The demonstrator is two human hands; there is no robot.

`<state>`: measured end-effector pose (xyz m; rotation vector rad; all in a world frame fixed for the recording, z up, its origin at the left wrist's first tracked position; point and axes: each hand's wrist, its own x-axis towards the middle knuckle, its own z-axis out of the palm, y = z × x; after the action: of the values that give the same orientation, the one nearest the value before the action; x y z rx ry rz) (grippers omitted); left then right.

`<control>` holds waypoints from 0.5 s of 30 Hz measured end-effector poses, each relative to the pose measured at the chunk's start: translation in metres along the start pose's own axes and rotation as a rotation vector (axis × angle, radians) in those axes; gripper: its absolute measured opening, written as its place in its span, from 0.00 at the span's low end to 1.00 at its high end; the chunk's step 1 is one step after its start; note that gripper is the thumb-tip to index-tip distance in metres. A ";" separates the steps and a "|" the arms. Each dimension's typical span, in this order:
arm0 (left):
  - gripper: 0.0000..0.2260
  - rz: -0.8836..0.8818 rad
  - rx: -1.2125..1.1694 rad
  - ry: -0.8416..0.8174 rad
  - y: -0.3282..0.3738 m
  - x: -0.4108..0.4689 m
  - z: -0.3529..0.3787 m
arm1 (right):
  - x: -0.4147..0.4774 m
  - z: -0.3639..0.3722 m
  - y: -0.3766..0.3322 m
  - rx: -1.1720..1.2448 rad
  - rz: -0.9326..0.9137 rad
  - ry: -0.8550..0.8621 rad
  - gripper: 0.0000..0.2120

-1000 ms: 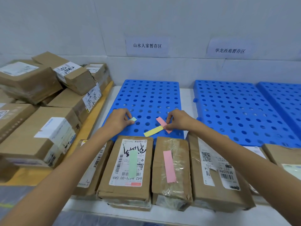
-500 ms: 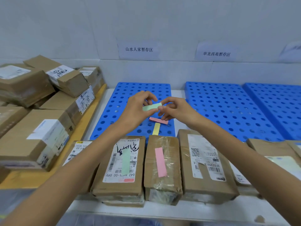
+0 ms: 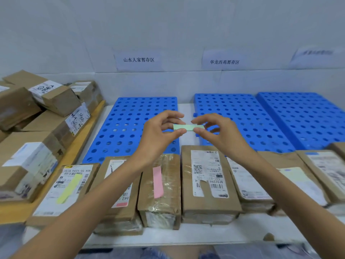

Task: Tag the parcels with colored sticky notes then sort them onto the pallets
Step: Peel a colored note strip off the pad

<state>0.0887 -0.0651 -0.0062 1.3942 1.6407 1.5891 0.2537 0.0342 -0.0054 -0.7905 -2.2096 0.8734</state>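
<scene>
Over the blue pallets, a green sticky note is held between both hands.
Head view: the left hand pinches the note's left end and the right hand pinches its right end, keeping it level in the air beyond the row of parcels on the bench.

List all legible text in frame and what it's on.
"山水人家暂存区": left white paper wall sign
"华龙西苑暂存区": middle white paper wall sign
"502B P021-00 A68": white label on yellow-tagged brown cardboard parcel
"SF0229B", upside down: white label on untagged brown cardboard parcel
Too blurred: right white paper wall sign, other labels.
</scene>
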 end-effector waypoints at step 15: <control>0.17 -0.067 -0.128 -0.048 0.025 -0.032 0.039 | -0.017 -0.056 -0.008 -0.168 -0.112 -0.223 0.07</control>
<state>0.1428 -0.0798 -0.0017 1.2886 1.5139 1.5810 0.3027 0.0378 0.0280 -0.6645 -2.5244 0.7591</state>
